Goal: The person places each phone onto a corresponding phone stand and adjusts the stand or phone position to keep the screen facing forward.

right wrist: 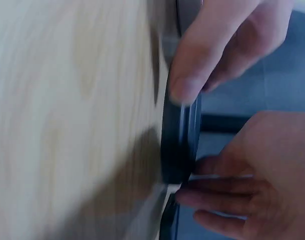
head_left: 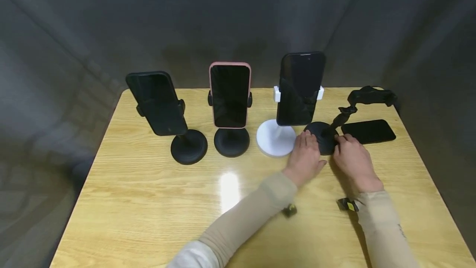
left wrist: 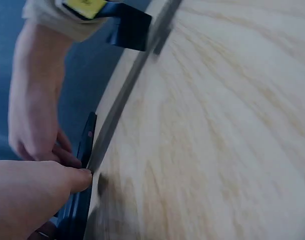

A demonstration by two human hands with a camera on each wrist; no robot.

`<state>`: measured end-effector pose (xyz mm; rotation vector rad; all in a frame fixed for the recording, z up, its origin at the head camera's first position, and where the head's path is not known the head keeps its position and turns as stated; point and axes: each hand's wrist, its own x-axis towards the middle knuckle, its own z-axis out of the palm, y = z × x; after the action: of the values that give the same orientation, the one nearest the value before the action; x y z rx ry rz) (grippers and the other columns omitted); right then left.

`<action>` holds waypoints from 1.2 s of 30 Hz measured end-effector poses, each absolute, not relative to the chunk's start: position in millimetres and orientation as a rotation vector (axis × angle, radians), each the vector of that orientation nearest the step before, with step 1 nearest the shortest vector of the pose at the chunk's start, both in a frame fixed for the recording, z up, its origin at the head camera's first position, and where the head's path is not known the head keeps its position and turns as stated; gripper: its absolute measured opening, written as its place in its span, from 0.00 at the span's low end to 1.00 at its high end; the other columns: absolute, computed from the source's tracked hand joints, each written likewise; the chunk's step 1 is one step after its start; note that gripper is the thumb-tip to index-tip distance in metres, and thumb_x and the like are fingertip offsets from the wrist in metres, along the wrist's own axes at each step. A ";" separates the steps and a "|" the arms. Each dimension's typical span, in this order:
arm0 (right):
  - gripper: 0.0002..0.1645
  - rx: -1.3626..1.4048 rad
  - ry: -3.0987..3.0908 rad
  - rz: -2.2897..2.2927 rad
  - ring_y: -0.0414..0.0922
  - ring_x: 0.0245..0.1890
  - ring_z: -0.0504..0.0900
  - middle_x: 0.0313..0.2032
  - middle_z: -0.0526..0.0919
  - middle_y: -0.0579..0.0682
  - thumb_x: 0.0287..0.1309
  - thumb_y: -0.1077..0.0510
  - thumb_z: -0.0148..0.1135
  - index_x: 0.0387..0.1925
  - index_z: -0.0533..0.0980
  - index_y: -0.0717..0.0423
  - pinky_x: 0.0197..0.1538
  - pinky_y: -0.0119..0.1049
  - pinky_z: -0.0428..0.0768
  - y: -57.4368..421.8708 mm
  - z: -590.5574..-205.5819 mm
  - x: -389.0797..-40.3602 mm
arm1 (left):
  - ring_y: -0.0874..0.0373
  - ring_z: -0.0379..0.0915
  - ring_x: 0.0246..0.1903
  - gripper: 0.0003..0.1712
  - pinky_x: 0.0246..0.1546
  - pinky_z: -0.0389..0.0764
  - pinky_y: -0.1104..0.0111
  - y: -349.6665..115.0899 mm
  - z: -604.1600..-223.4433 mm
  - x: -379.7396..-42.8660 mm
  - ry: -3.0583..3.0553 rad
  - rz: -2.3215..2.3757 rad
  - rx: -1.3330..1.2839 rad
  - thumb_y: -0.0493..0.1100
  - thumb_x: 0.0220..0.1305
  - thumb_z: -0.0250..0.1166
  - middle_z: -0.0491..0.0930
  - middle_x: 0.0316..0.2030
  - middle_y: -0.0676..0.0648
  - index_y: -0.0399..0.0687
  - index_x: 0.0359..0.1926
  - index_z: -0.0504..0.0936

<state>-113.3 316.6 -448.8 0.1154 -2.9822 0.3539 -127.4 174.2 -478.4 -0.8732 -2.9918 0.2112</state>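
Note:
At the right of the table, in the head view, stands a black phone stand (head_left: 320, 128) with no phone on it. Its jointed arm (head_left: 372, 96) bends off to the right. My left hand (head_left: 305, 158) grips the left side of its round base, fingers along the edge and thumb at the front rim. From the right side, my right hand (head_left: 353, 158) holds the same base with curved fingers. The right wrist view shows the base (right wrist: 180, 135) edge-on between the left thumb and the right-hand fingers. A black phone (head_left: 369, 131) lies flat just beyond my right hand.
Left of the hands, three stands hold upright phones: a white stand (head_left: 269, 142) with a black phone (head_left: 300, 88), a black stand (head_left: 232, 143) with a pink-edged phone (head_left: 230, 94), and another black stand (head_left: 189, 148) with a tilted phone (head_left: 158, 102). A dark curtain (head_left: 230, 20) hangs behind.

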 end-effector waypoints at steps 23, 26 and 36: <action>0.55 0.501 -3.078 0.652 0.64 0.68 0.45 0.71 0.46 0.66 0.50 0.57 0.67 0.73 0.47 0.62 0.59 0.72 0.52 393.4 -449.7 -133.2 | 0.55 0.50 0.68 0.42 0.70 0.51 0.64 133.6 -480.1 -110.7 -2.867 -0.153 -1.118 0.67 0.66 0.45 0.59 0.69 0.44 0.43 0.70 0.59; 0.59 0.554 -3.134 0.660 0.62 0.70 0.39 0.72 0.43 0.66 0.46 0.61 0.68 0.74 0.44 0.60 0.60 0.73 0.49 403.8 -445.1 -137.0 | 0.55 0.51 0.68 0.41 0.70 0.51 0.64 121.4 -480.8 -107.5 -2.836 -0.256 -1.140 0.65 0.66 0.47 0.61 0.68 0.44 0.42 0.70 0.60; 0.66 0.679 -3.244 0.463 0.61 0.70 0.37 0.72 0.40 0.67 0.40 0.61 0.72 0.74 0.41 0.61 0.55 0.72 0.55 424.8 -437.5 -154.0 | 0.56 0.52 0.67 0.36 0.70 0.51 0.65 75.7 -481.5 -99.8 -2.771 -0.435 -1.159 0.61 0.67 0.50 0.65 0.65 0.45 0.43 0.67 0.64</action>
<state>-154.0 424.8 -437.5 0.6792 -3.2437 0.4625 -99.8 75.7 -481.5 -1.1590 -2.7711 -0.4349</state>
